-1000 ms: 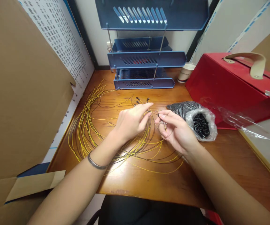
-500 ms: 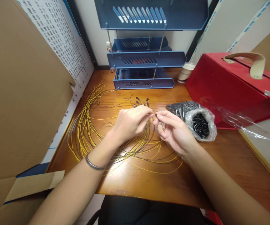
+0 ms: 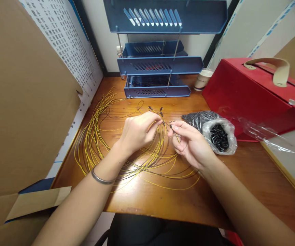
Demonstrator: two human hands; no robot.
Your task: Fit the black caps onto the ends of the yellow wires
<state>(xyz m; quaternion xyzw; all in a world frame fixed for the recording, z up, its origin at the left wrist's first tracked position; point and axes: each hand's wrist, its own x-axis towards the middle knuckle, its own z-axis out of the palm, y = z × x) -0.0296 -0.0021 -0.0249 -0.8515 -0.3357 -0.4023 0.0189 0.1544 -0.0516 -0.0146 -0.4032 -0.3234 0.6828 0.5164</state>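
Note:
My right hand (image 3: 192, 141) pinches a small black sleeve (image 3: 172, 126) between thumb and index finger. A yellow wire runs down from it through the other fingers. My left hand (image 3: 141, 131) is closed to its left, thumb and index fingertips pressed together. A thin dark wire (image 3: 166, 123) spans the small gap between the two hands, its end hidden in the left fingertips. Under and around both hands lies a loose coil of yellow and dark wires (image 3: 92, 136). Several wire ends with black tips (image 3: 161, 111) lie just beyond the left hand.
To the right, an open clear plastic bag (image 3: 233, 136) holds many small black sleeves (image 3: 219, 137). Behind it stand a red box (image 3: 242, 92) with a handle and a paper cup (image 3: 202, 80). A blue tiered tray (image 3: 160, 65) is at the back, cardboard (image 3: 29, 102) at left.
My left hand has drawn back to the left, widening the gap between the fingertips and showing the dark wire there. My right hand has barely moved.

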